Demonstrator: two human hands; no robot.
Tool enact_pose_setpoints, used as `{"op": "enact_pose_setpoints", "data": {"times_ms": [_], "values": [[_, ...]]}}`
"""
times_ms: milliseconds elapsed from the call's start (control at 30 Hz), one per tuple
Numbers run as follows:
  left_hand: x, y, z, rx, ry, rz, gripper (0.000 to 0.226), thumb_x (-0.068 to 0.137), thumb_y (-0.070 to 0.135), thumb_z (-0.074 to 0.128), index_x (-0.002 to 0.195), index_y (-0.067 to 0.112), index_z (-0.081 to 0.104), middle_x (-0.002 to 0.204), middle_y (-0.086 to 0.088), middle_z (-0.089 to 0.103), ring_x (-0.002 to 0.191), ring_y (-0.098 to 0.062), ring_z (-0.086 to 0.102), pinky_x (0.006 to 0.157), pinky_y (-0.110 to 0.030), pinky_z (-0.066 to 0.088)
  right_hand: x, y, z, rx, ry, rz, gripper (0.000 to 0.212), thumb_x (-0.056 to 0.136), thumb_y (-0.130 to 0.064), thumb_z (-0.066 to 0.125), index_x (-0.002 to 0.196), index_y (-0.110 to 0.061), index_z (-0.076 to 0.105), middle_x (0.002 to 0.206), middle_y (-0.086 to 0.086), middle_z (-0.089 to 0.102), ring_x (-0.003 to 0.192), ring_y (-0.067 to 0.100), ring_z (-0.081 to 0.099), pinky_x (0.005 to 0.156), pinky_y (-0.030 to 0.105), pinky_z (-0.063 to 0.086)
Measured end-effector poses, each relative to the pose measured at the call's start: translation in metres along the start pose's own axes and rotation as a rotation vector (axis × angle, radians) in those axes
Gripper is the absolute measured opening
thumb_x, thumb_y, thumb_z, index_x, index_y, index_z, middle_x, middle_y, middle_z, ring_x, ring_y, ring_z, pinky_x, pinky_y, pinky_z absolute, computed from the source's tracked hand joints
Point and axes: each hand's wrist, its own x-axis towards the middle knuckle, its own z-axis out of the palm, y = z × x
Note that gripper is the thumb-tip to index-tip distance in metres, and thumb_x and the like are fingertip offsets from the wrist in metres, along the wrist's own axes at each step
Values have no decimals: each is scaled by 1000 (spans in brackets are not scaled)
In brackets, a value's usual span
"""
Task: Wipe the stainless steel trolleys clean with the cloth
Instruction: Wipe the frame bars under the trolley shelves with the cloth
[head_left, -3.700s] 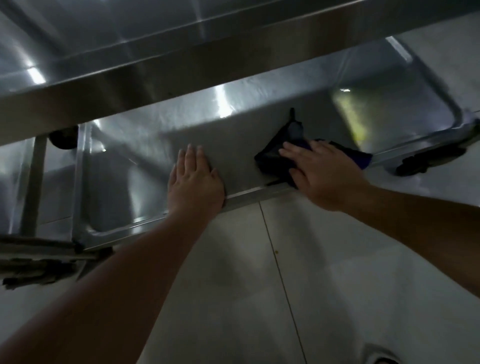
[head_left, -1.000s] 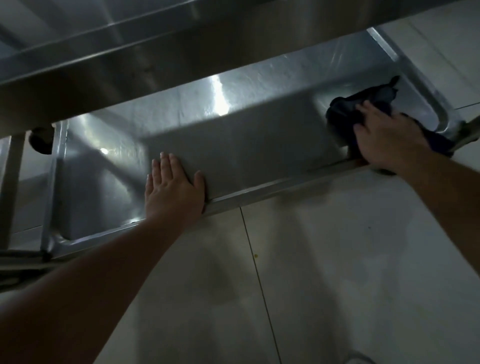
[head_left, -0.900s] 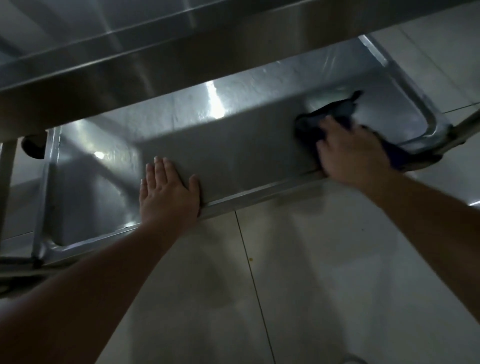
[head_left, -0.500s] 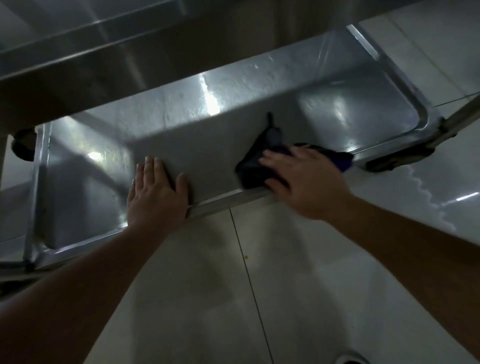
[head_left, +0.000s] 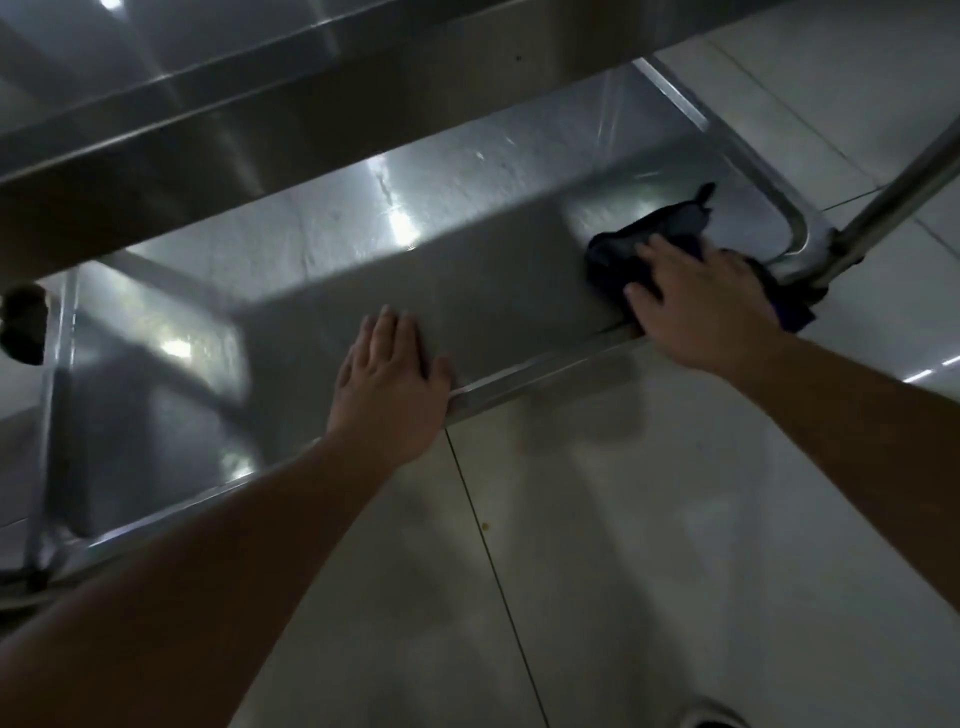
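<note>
Head view. Right hand (head_left: 701, 306), at 2 o'clock in the frame, lies palm down with fingers straight and slightly apart, pressing the dark cloth (head_left: 644, 239) flat onto the lower shelf (head_left: 467, 270) of the stainless steel trolley; it covers the cloth's middle, so only a bunched end at 11 o'clock from the hand and a bluish corner at 3 o'clock from it show. The cloth's long axis runs from 10 to 4 o'clock, a thin point sticking up toward 1 o'clock. It sits near the shelf's right-hand rounded corner, just beside the corner post (head_left: 893, 176), which is cut off at the frame's right edge. Left hand (head_left: 389, 384), near centre, rests flat on the shelf's front rim (head_left: 530, 374), fingers together and pointing to 12 o'clock, thumb out to 3 o'clock. The upper shelf (head_left: 234, 130) crosses the top and hides the lower shelf's rear part. A dark caster (head_left: 23, 327) at 9 o'clock is blurred. Pale floor tiles (head_left: 649, 545) fill the lower right.
</note>
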Motion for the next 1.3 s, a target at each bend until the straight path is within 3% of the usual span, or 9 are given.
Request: {"op": "enact_pose_setpoints", "data": {"times_ms": [267,467,600,700,800,933,1033,1133,1300], "values": [[19,50,22,-48,50,22,75,108,60,15,170,17,9,178,-4,0,163,-19,-7,130,-37,-4,-14,-38,7,-29,-46,-409,58,106,-57,30,162,-40,28,169,-21,22,157,21,16,125,44,14],[17,44,25,-83,61,9,73,107,61,17,170,23,11,178,4,1,162,-12,-7,129,-34,-6,26,49,-4,-24,84,-22,67,98,-59,33,158,-29,38,169,-4,32,149,38,34,121,53,29],[17,44,26,-78,57,19,75,107,63,15,170,23,7,178,4,-2,162,-11,-10,128,-33,-8,58,78,-9,-82,22,306,64,108,-46,19,166,-17,17,174,3,13,159,38,7,127,57,12],[17,44,26,-75,59,10,75,108,62,15,170,21,7,178,2,-1,162,-13,-10,129,-35,-7,51,47,-8,-27,14,352,66,105,-43,11,163,-16,24,174,5,13,157,42,12,125,56,18],[17,46,28,-72,59,11,76,107,62,14,170,20,7,178,2,-2,162,-14,-10,129,-35,-8,17,0,2,-53,-11,47,77,95,-49,3,153,-16,40,171,5,23,150,41,30,117,51,30],[17,44,29,-64,71,13,76,107,62,12,170,20,9,178,2,-1,162,-13,-9,129,-33,-9,15,-62,15,30,-49,-445,62,103,-50,37,163,-32,31,171,-12,24,156,31,21,124,44,18],[16,45,28,-88,55,11,77,106,64,10,170,22,6,178,5,-4,161,-10,-12,128,-30,-11,58,-81,8,-20,-63,-536,63,103,-53,37,162,-36,29,171,-14,22,157,29,21,125,46,17],[16,44,27,-80,63,15,75,106,64,10,170,24,7,178,6,-3,161,-9,-12,128,-31,-10,104,-73,2,-21,-13,-437,61,103,-53,42,161,-37,32,170,-9,28,151,34,34,122,46,26],[12,44,26,-82,69,19,79,103,67,7,170,26,6,177,7,-4,160,-8,-15,128,-31,-10,163,14,-30,146,54,203,66,101,-55,38,162,-32,24,169,16,25,151,44,30,124,52,25]]}}
